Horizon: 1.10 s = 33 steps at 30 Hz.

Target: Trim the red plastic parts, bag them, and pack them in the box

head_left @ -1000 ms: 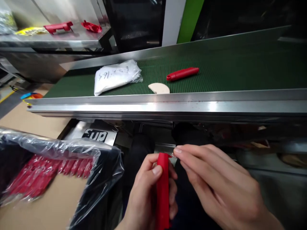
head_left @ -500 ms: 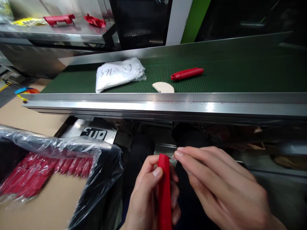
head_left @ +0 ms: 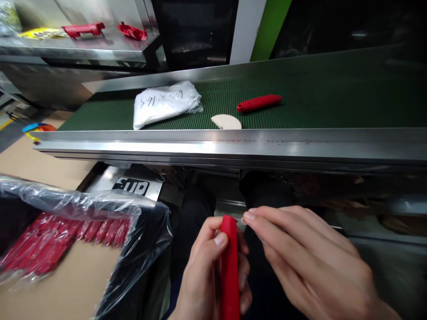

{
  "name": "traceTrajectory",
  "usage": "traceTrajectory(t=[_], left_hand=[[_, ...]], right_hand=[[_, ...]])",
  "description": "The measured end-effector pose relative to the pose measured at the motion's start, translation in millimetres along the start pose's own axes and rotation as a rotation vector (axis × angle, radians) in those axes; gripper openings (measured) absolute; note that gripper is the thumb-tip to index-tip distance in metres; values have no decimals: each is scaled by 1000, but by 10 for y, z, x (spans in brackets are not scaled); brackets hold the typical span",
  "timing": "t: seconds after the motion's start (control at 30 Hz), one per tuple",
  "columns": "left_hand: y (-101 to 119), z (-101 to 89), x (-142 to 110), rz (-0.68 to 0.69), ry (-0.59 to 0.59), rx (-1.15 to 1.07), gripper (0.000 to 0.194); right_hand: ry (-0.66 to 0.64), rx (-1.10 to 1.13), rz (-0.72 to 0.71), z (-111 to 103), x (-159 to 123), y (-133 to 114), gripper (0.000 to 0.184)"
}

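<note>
My left hand (head_left: 203,266) is wrapped round a long red plastic part (head_left: 230,266), held upright with its narrow top end towards the belt. Beside that top end, my right hand (head_left: 310,258) pinches thumb and fingers together. A tiny shiny bit shows at the fingertips, too small to name. On the green conveyor belt ahead lie a similar red plastic part (head_left: 259,103), a pale half-round piece (head_left: 227,122) and a white plastic bag package (head_left: 165,104) with handwriting on it.
At left stands a box lined with clear plastic film (head_left: 133,222), holding several bagged red parts (head_left: 43,244) on cardboard. The belt's metal rail (head_left: 233,144) crosses in front of me. More red pieces (head_left: 83,30) rest on a steel shelf (head_left: 110,49) at upper left.
Almost nothing differs. Both hands and the held red part sit very slightly further right and lower; the grips stay the same.
</note>
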<state>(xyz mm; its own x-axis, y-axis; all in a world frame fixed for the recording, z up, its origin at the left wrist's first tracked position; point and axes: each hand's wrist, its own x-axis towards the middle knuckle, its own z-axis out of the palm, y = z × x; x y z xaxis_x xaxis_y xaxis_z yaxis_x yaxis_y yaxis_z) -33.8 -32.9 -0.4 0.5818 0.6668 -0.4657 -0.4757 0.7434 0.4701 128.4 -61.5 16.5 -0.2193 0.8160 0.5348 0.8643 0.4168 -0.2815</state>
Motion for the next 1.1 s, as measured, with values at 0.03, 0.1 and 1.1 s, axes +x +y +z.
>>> traceTrajectory(t=[0.03, 0.1, 1.1], left_hand=[[-10, -6, 4, 8, -5, -2, 18], [-30, -17, 10, 22, -13, -13, 18], [234, 131, 246, 108, -18, 12, 11]], right_hand=[[-2, -2, -4, -5, -1, 4, 32], [-10, -7, -12, -16, -6, 7, 30], [-107, -10, -66, -40, -247, -262, 24]])
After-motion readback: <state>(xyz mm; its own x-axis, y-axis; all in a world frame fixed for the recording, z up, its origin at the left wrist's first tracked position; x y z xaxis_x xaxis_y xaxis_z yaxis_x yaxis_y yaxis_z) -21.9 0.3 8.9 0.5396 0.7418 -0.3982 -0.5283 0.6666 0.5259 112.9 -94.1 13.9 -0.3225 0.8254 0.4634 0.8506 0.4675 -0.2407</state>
